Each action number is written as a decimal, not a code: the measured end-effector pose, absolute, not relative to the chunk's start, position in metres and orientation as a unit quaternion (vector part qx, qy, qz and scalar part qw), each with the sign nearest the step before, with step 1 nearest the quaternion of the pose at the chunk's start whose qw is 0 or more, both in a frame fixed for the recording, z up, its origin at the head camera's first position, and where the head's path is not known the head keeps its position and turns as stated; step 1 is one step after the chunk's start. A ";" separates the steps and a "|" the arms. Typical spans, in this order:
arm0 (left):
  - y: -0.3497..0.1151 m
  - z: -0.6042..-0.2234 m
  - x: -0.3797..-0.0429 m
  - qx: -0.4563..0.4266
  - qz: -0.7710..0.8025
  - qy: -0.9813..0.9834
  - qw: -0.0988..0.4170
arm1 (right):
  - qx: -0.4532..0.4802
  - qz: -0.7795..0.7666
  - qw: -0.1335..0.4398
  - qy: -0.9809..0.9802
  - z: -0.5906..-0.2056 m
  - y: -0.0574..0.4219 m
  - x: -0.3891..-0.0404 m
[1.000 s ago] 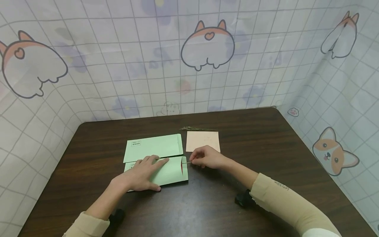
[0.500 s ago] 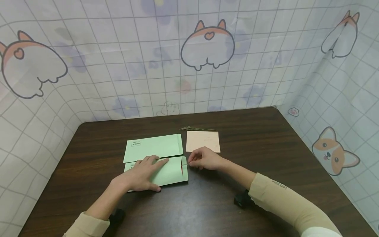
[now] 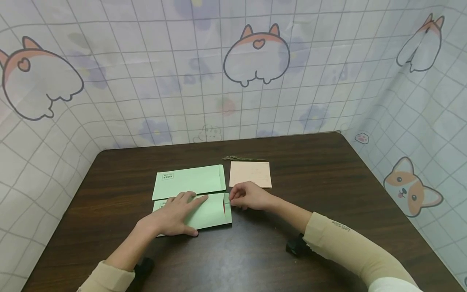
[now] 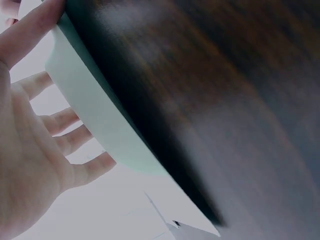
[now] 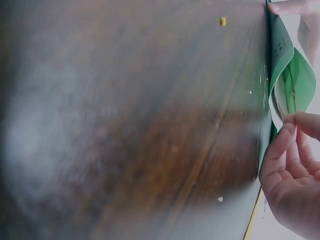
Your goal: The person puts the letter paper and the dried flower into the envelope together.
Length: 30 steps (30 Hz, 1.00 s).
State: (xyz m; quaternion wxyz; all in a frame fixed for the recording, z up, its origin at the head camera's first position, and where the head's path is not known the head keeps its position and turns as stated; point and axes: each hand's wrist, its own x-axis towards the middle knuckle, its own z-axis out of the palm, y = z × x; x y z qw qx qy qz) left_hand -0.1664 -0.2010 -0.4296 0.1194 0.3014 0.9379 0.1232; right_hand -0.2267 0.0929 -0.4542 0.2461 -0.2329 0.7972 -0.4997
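Left hand [image 3: 174,217]: fingers spread on the near light-green rectangular paper envelope [image 3: 208,213], on the dark-brown wooden table [image 3: 255,255]. Right hand [image 3: 252,196]: clamped on a thin straight stem [image 5: 293,97] at the envelope's mouth. Right wrist view shows the stem inside; head view, only a short end

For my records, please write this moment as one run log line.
left hand: rests on near envelope | right hand: pinches thin stem at envelope's mouth | on table: far envelope, card, dried sprig
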 end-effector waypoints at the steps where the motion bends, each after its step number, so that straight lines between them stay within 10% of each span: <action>1: -0.201 -0.430 -0.167 0.302 0.123 0.938 0.119 | -0.233 -0.502 0.245 0.796 -0.454 0.092 -0.227; 30: -0.201 -0.432 -0.167 0.304 0.119 0.937 0.123 | -0.217 -0.517 0.248 0.790 -0.450 0.073 -0.224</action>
